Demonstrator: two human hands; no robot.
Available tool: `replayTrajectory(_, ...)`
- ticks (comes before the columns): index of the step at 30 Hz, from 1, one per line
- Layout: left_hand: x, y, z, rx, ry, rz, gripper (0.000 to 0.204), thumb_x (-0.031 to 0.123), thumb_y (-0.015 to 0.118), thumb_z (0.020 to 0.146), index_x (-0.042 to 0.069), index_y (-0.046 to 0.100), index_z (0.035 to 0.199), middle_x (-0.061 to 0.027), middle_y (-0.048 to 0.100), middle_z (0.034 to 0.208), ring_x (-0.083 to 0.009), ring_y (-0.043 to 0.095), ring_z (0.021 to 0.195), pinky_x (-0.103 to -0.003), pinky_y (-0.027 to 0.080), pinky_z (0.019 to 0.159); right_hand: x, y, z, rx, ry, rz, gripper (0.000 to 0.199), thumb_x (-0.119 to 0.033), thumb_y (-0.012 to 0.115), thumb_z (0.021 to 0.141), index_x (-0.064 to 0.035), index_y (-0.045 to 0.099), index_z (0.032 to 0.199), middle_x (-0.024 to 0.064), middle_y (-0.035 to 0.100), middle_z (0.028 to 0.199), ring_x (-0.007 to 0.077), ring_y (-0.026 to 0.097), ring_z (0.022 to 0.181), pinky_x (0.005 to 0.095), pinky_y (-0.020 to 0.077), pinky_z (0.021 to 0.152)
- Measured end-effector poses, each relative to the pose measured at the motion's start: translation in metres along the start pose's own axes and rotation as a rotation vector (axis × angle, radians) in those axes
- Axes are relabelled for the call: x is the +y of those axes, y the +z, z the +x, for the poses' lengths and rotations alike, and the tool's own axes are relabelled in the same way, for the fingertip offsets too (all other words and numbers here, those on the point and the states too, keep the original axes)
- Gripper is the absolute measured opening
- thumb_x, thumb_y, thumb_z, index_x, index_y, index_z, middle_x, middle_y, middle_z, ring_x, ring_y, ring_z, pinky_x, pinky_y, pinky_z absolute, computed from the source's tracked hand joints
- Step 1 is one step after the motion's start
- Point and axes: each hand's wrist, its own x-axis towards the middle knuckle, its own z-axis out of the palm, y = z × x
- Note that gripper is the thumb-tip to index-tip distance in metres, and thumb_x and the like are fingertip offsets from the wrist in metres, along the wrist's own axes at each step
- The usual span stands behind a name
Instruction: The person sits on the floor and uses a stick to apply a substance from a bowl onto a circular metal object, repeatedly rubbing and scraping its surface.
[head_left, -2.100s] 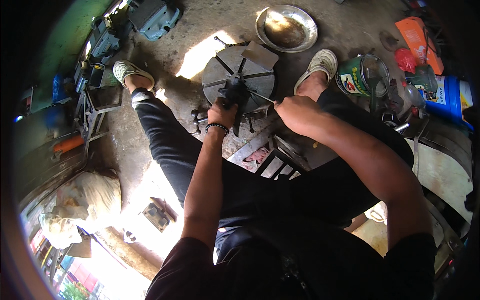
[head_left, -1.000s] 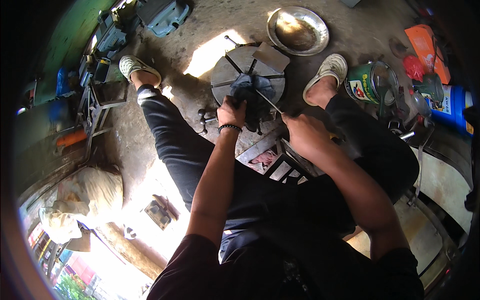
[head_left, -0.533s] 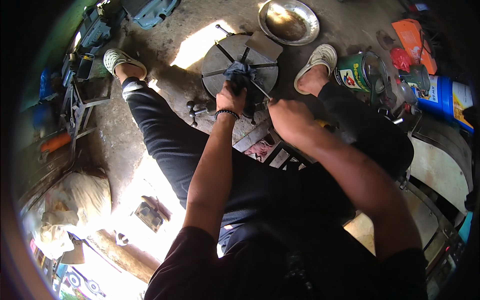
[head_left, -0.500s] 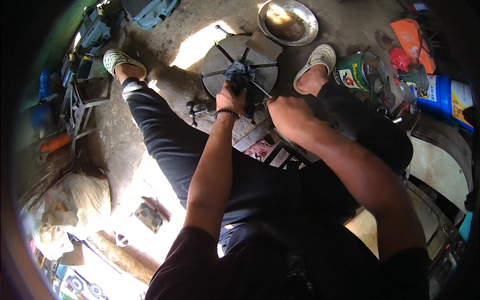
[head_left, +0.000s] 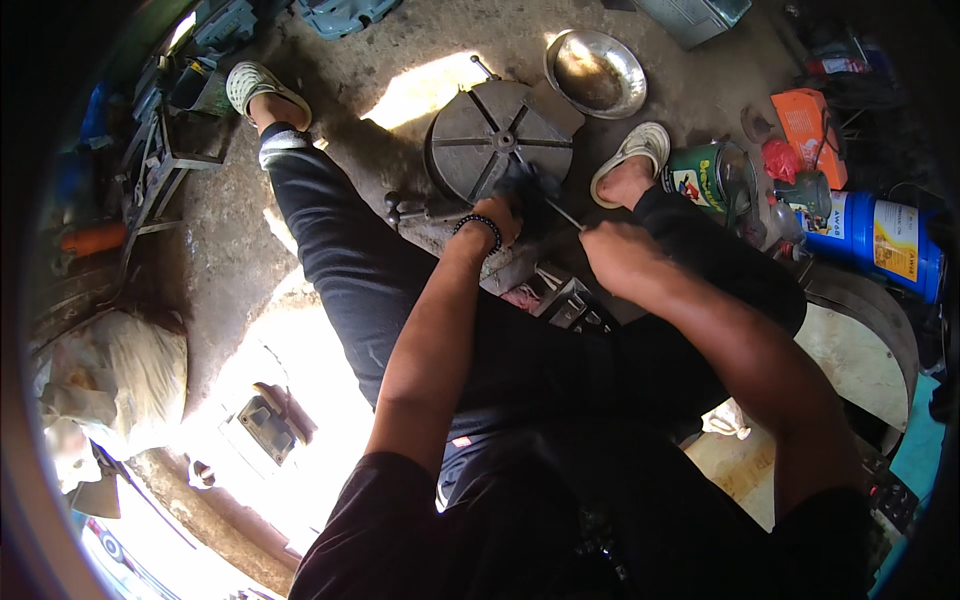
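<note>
My left hand [head_left: 503,222], with a beaded bracelet at the wrist, is closed on a dark cloth [head_left: 522,184] at the near edge of a round slotted metal table [head_left: 468,150]. My right hand [head_left: 622,258] is curled around the end of a thin metal rod [head_left: 567,214]. This rod slants up and left to the cloth, where its far end is hidden. The table's centre hole and most of its radial slots are in sight.
A shallow metal basin [head_left: 625,78] lies beyond the table. To the right stand a green can [head_left: 700,172], a blue bucket [head_left: 835,222] and an orange box [head_left: 803,125]. At the left are a metal rack [head_left: 165,185] and a plastic sheet [head_left: 145,365]. My clog-shod feet flank the table.
Both hands, the cloth and the rod have moved from the table's middle toward its near edge, uncovering the centre hole. The whole view has also shifted a little.
</note>
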Motion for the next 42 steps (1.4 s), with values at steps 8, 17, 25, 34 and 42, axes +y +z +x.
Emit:
replayTrajectory(8, 0.008, 0.005, -0.010, -0.218, 0.156, 0.054, 0.034, 0.020, 0.055, 0.082, 0.014, 0.065, 0.114, -0.0186, 0.065, 0.112, -0.0363, 0.060, 0.107, -0.043, 0.049, 0.092, 0.004, 0.025, -0.026, 0.008, 0.070, 0.243, 0.027, -0.002, 0.054, 0.079, -0.0015, 0.067, 0.102, 0.0250, 0.065, 0.100, 0.0387, 0.064, 0.096, 0.0474, 0.0508, 0.083)
replayTrajectory(17, 0.018, -0.032, -0.012, 0.152, 0.113, -0.344, 0.030, 0.020, 0.056, 0.084, 0.016, 0.058, 0.113, -0.0201, 0.066, 0.104, -0.0387, 0.062, 0.101, -0.044, 0.050, 0.087, 0.002, 0.028, -0.059, 0.348, 0.146, 0.369, 0.038, -0.004, 0.052, 0.083, -0.0036, 0.059, 0.121, 0.0255, 0.063, 0.084, 0.0416, 0.064, 0.080, 0.0490, 0.0511, 0.075)
replayTrajectory(25, -0.031, -0.020, -0.004, 0.325, -0.354, -0.129, 0.052, 0.039, 0.063, 0.074, 0.003, 0.062, 0.111, -0.0219, 0.065, 0.109, -0.0372, 0.061, 0.106, -0.041, 0.049, 0.092, -0.004, 0.019, -0.042, 0.317, 0.178, 0.409, 0.037, -0.008, 0.053, 0.086, -0.0068, 0.059, 0.122, 0.0241, 0.065, 0.084, 0.0404, 0.064, 0.082, 0.0491, 0.0510, 0.076)
replayTrajectory(34, -0.012, -0.024, -0.010, 0.312, -0.324, -0.155, 0.056, 0.041, 0.065, 0.072, 0.000, 0.062, 0.110, -0.0245, 0.064, 0.110, -0.0370, 0.061, 0.107, -0.041, 0.048, 0.093, 0.003, 0.006, 0.011, 0.273, 0.050, 0.286, 0.041, -0.004, 0.051, 0.083, -0.0088, 0.059, 0.123, 0.0199, 0.066, 0.080, 0.0382, 0.065, 0.075, 0.0474, 0.0522, 0.068)
replayTrajectory(42, -0.009, -0.025, 0.003, 0.356, -0.276, -0.176, 0.051, 0.039, 0.069, 0.071, 0.002, 0.064, 0.106, -0.0229, 0.066, 0.106, -0.0371, 0.063, 0.102, -0.041, 0.050, 0.089, -0.012, 0.018, 0.039, 0.236, 0.042, 0.038, 0.025, -0.008, 0.049, 0.086, -0.0029, 0.065, 0.104, 0.0158, 0.069, 0.085, 0.0331, 0.069, 0.082, 0.0429, 0.0558, 0.069)
